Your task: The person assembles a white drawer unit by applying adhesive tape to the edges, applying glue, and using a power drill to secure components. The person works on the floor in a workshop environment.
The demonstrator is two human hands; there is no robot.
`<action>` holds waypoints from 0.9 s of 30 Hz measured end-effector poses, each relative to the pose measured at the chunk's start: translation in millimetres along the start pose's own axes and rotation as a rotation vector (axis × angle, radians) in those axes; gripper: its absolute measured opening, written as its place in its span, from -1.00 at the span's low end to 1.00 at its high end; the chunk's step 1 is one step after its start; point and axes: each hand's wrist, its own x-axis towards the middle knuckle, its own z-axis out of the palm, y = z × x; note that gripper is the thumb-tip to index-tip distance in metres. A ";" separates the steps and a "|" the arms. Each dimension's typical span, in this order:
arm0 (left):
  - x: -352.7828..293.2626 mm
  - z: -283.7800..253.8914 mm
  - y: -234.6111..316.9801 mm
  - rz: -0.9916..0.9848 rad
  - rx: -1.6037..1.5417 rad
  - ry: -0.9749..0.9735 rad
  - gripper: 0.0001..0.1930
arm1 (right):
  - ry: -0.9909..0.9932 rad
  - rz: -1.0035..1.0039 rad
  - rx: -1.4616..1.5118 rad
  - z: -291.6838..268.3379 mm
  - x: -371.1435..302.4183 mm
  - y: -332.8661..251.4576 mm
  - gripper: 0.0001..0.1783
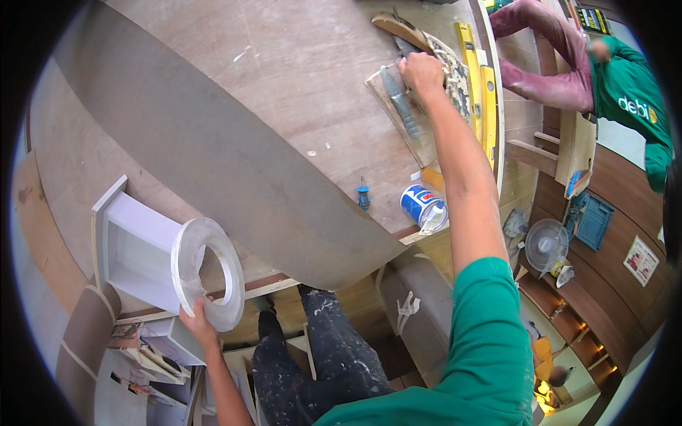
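My left hand (199,325) grips the lower rim of a large white roll of edge banding (234,287), which stands upright against a white box-like cabinet piece (142,234). My right arm stretches across the worktable to its far right part. There my right hand (424,74) is closed among several tools; what its fingers hold, if anything, is hidden. Beside it a grey-handled knife-like tool (400,103) lies on a thin board (419,145). Just beyond the hand are a dark flat blade (406,47) and a curved wooden piece (399,30).
A long brown sheet (213,135) crosses the worktable (298,64) diagonally. A blue screwdriver (363,193) and a blue-and-white can (424,207) stand near its front edge. Yellow spirit levels (477,85) line the right edge. A co-worker in green (625,89) sits beyond, with a fan (547,245) nearby.
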 end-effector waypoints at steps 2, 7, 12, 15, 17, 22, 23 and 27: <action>3.3 -3.2 -4.6 0.005 -0.035 -0.009 -0.65 | 0.026 -0.007 0.055 -3.9 -8.0 -0.4 -0.73; -6.4 13.1 -0.6 0.153 0.112 0.089 -0.66 | 0.082 -0.024 0.237 -15.7 -41.5 -7.9 -0.73; -18.7 17.5 8.3 0.151 0.203 0.037 -0.64 | 0.064 -0.016 0.536 -16.8 -115.1 -30.9 -0.74; -28.1 7.3 23.5 0.045 0.168 -0.101 -0.66 | -0.024 0.003 0.753 2.8 -177.5 -58.4 -0.74; -28.2 0.2 24.6 -0.019 0.097 -0.149 -0.59 | -0.094 0.030 0.896 12.7 -229.0 -77.0 -0.74; -36.9 -34.1 18.5 -0.295 -0.372 -0.237 -0.51 | -0.298 0.096 1.181 52.4 -343.3 -127.1 -0.75; -38.4 -37.9 10.4 -0.328 -0.490 -0.280 -0.48 | -0.325 0.111 1.221 58.9 -361.8 -137.0 -0.75; -42.0 -43.9 -46.9 -0.501 -0.879 -0.437 -0.38 | -0.395 0.181 1.334 77.6 -419.4 -177.1 -0.74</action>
